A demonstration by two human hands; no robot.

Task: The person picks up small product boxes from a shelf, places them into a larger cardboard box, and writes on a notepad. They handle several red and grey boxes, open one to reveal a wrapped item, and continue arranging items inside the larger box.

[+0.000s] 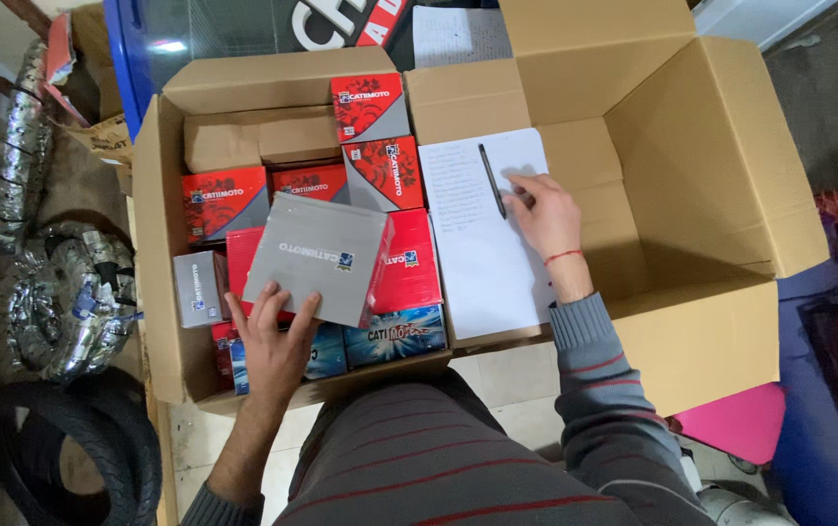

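Note:
My left hand grips the near edge of a flat grey and red box, held tilted above the left cardboard carton. That carton is packed with several red, grey and blue boxes. My right hand rests with fingers spread on a white sheet of paper with handwriting, lying on the inner flap of the right carton. A dark pen lies on the sheet just left of my right fingers, apart from them. A red thread circles my right wrist.
A large open cardboard carton stands at the right. Foil-wrapped tyres and a bare black tyre lie on the floor at the left. A pink object sits at lower right, a blue cabinet behind.

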